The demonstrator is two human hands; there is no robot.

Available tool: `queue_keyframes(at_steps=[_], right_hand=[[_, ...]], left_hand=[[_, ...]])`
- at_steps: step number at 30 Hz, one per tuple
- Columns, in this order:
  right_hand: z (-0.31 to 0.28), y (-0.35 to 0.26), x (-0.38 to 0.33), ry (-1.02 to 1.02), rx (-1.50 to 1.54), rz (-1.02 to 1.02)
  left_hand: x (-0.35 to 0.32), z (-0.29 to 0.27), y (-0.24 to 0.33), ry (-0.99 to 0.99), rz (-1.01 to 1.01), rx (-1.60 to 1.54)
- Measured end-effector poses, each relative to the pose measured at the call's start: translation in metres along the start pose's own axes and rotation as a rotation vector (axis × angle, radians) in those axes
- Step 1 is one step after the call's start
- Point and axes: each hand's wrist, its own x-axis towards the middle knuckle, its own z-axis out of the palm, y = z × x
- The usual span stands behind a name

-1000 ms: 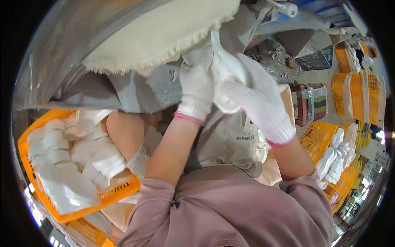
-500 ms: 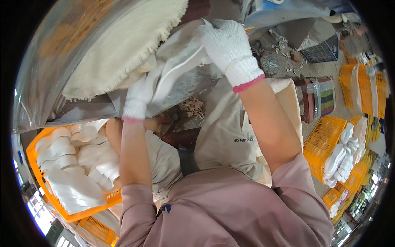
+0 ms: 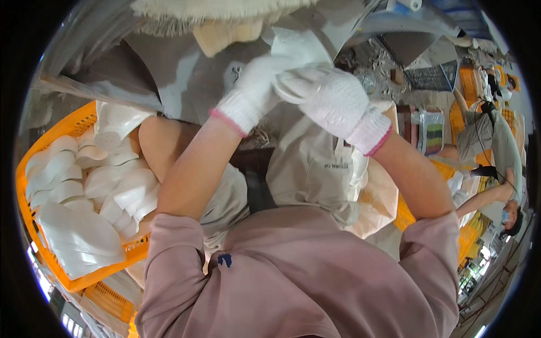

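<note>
My left hand [image 3: 253, 90] and my right hand [image 3: 338, 104], both in white knit gloves with pink cuffs, are close together ahead of my chest. Between them is a smooth white curved piece [image 3: 298, 45], its far end standing up beyond the gloves. My left fingers wrap its side; my right fingers close over its near part. The gloves hide much of its shape. Beyond the hands, at the top edge, hangs a cream cloth disc [image 3: 225, 8] with a frayed rim, apart from the piece.
Left of my lap stands an orange plastic basket [image 3: 84, 281] filled with stacked white curved pieces [image 3: 81, 236]. A cream cloth bag [image 3: 380, 208] is at my right knee. Farther right are a blue crate [image 3: 431, 76], a striped stool [image 3: 431, 132] and a masked person [image 3: 501, 163].
My hands have come together, the left moving right and up, the right downward. The white piece has turned and is farther from the cloth disc. The view has shifted; a person now shows at right.
</note>
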Motion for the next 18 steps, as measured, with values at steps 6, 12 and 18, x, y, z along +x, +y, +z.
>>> queue_keyframes(at_steps=[6, 12, 18], right_hand=[[0.004, -0.066, 0.004, 0.344, 0.412, -0.003], [0.027, -0.046, 0.058, 0.383, 0.337, 0.167], [0.027, -0.048, 0.053, 0.411, 0.485, 0.203]], left_hand=[[-0.032, -0.018, 0.007, 0.006, 0.229, -0.253], [0.016, -0.038, 0.019, 0.321, 0.429, 0.090], [0.000, -0.037, 0.013, 0.450, 0.386, 0.212]])
